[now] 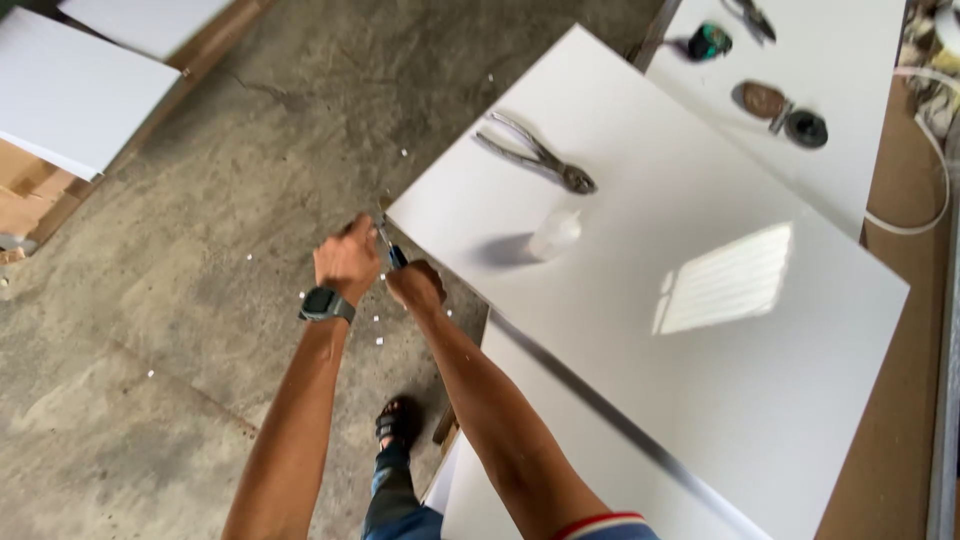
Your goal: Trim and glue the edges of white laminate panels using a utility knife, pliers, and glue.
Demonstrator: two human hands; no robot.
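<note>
My left hand (347,262), with a dark watch on its wrist, and my right hand (415,287) meet at the left corner of a large white board (640,270). The right hand grips a slim tool with a blue handle (392,252), its metal tip pointing up at the board's corner. The left hand is closed beside the tool's shaft; whether it pinches the shaft or something small I cannot tell. On the board lie metal pincers (535,155) and a small translucent bottle (555,235).
A second white panel (850,60) at the upper right holds a tape measure, pliers and a dark round tool. More white boards (70,90) lie at the upper left on the grey concrete floor (180,320). A white cable (930,180) loops at right. My sandalled foot (398,420) stands below.
</note>
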